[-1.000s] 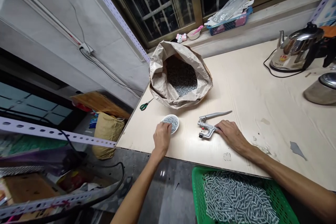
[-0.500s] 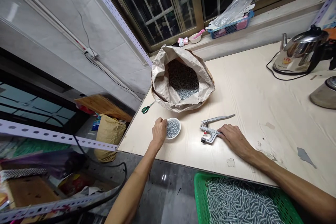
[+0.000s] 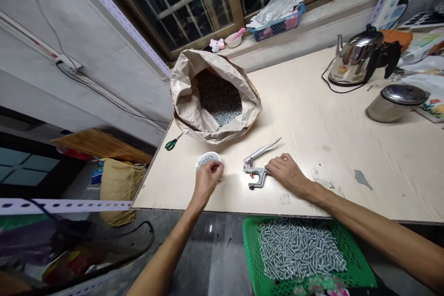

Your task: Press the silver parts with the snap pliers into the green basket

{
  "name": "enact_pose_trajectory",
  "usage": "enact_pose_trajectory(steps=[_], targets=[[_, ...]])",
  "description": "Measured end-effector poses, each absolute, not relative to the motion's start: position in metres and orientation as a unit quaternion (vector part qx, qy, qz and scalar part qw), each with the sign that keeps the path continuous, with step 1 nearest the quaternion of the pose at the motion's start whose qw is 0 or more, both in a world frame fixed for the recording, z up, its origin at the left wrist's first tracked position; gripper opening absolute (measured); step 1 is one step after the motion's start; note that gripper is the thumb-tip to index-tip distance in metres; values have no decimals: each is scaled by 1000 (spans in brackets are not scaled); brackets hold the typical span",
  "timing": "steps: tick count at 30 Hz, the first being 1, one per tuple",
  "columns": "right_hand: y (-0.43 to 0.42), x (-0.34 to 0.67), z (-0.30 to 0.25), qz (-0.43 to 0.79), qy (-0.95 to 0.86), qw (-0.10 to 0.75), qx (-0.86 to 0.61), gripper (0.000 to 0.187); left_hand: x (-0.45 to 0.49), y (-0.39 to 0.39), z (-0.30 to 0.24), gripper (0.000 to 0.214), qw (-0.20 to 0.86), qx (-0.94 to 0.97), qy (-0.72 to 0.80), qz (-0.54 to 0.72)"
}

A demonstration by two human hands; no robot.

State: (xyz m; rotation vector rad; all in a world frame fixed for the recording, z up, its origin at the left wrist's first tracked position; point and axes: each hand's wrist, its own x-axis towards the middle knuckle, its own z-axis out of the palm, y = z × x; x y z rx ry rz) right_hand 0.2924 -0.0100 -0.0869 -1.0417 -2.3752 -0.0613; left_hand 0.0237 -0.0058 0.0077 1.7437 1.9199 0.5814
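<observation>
Two hands, head view only. L hand (image 3: pixel 207 178) sits just in front of the paper sack (image 3: pixel 183 101), fingers bunched narrow at the near rim of a small white bowl (image 3: pixel 207 158) of tiny metal bits; can't tell if it pinches one. R hand (image 3: pixel 286 173), front-right of sack, lies half-curled on the lower handle of the press pliers (image 3: pixel 253 173); firm grip or not, can't tell.

Progress, by my read: green basket (image 3: pixel 248 249), well in front of sack and lower, holds a good heap of short silvery tubes (image 3: pixel 298 249). Sack looks approx. half full, so plenty left.

Sack is crumpled kraft paper, pliers bare steel, basket plastic mesh.
</observation>
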Motion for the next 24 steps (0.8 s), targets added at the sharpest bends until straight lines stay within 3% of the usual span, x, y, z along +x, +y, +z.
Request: enact_pose_trajectory(steps=[2, 4, 10, 16, 24], targets=[[-13, 293, -83, -57, -887, 266, -374, 22, 47, -23, 1, 21, 389, 570, 679, 249], [-17, 294, -78, -89, -888, 264, -366, 24, 66, -37, -10, 27, 445, 535, 662, 278], [-25, 292, -73, -119, -893, 250, -356, 28, 80, -53, -36, 32, 408, 536, 672, 308], [-23, 292, -73, -114, -887, 256, -367, 31, 78, -49, -38, 29, 410, 534, 702, 232], [-22, 290, -81, -75, -887, 264, -372, 24, 79, -35, -37, 25, 502, 485, 697, 166]])
